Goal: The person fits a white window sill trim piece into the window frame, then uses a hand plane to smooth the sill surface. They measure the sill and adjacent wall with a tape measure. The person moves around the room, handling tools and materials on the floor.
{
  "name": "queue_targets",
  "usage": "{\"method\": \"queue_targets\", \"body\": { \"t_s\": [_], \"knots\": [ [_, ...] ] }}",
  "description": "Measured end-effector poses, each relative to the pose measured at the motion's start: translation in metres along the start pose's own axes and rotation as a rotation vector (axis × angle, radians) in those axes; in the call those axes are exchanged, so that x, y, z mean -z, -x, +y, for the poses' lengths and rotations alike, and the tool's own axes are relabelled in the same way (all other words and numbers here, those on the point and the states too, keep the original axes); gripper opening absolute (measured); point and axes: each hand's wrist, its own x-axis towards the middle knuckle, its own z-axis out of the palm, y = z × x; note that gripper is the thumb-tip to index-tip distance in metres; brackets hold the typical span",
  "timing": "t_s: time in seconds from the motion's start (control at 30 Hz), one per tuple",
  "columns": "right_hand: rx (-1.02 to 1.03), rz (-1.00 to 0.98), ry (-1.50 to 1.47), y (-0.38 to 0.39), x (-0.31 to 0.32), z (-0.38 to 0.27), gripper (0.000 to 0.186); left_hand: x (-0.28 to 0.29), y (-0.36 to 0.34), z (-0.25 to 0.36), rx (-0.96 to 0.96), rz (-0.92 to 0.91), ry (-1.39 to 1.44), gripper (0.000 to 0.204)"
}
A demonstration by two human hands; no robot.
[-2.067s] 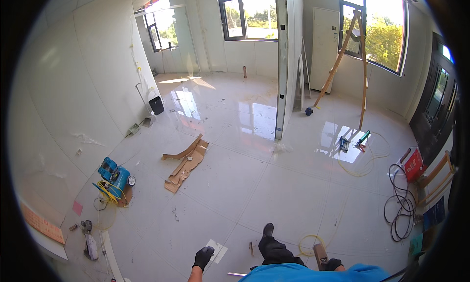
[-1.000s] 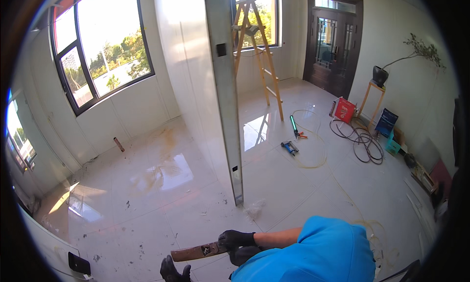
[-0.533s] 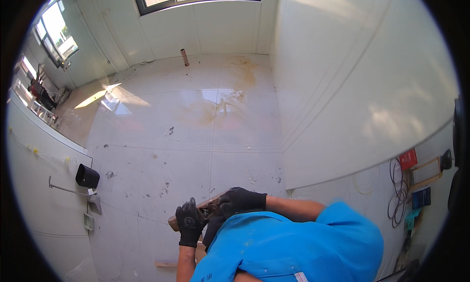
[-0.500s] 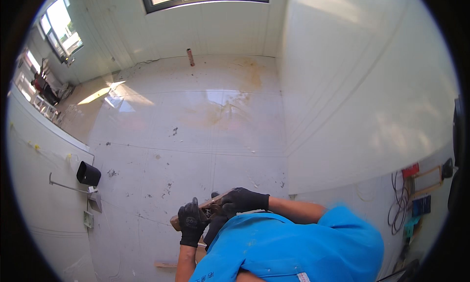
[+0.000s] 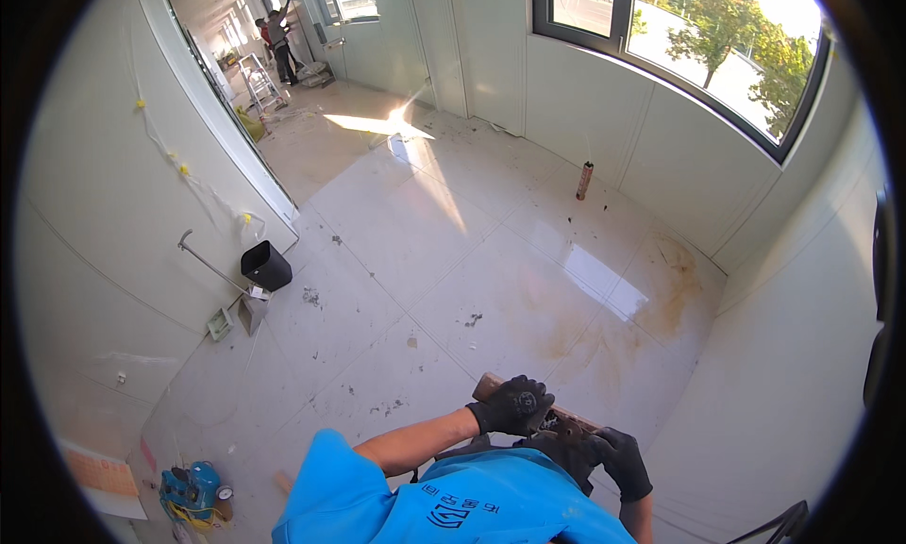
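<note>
A brown wooden piece (image 5: 491, 385) lies across in front of my chest, above my blue shirt. My left hand (image 5: 514, 404), in a black glove, is clamped on top of it near its left end. My right hand (image 5: 625, 461), also gloved in black, grips it lower at its right end. Much of the piece is hidden under the gloves, so I cannot tell what kind of tool it is. Below my hands is glossy white tiled floor (image 5: 444, 261) with dirt specks and brown stains.
A black bucket (image 5: 265, 264) and a bent metal bar (image 5: 209, 267) stand by the left wall. A blue machine (image 5: 193, 488) sits at lower left. A brown tube (image 5: 584, 180) stands below the window. A white wall panel (image 5: 802, 355) is close on my right. Other people and a stepladder (image 5: 260, 80) are far down the corridor.
The view has swung round from the ladder and partition to a window corner and corridor. Both gloved hands stay on the wooden piece, which sits higher against my chest.
</note>
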Motion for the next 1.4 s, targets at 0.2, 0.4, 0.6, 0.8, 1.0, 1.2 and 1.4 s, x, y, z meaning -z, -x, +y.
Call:
{"method": "queue_targets", "body": {
  "t_s": [0.2, 0.4, 0.6, 0.8, 1.0, 1.2, 1.4],
  "knots": [
    [0.023, 0.188, -0.257, -0.120, 0.098, 0.076, 0.048, 0.023, -0.141, -0.076, 0.115, -0.130, 0.003, 0.043],
    [0.238, 0.356, 0.169, -0.241, 0.222, 0.022, 0.030, 0.045, -0.230, -0.127, 0.279, -0.059, 0.027, 0.059],
    [0.570, 0.231, 0.561, -0.369, 0.300, 0.055, 0.074, 0.062, -0.350, -0.203, 0.319, -0.074, 0.064, 0.065],
    [0.480, 0.192, 0.591, -0.465, 0.368, 0.082, 0.083, 0.066, -0.491, -0.280, 0.180, -0.063, 0.088, 0.068],
    [0.482, 0.302, 0.784, -0.533, 0.450, 0.107, 0.090, 0.073, -0.647, -0.328, 0.014, -0.169, 0.006, 0.060],
    [0.441, 0.172, 0.702, -0.598, 0.529, 0.148, 0.085, 0.084, -0.757, -0.345, -0.052, -0.211, -0.050, 0.057],
    [0.515, 0.100, 0.534, -0.666, 0.618, 0.153, 0.067, 0.078, -0.834, -0.353, 0.069, -0.151, -0.063, 0.052]
  ]
}}
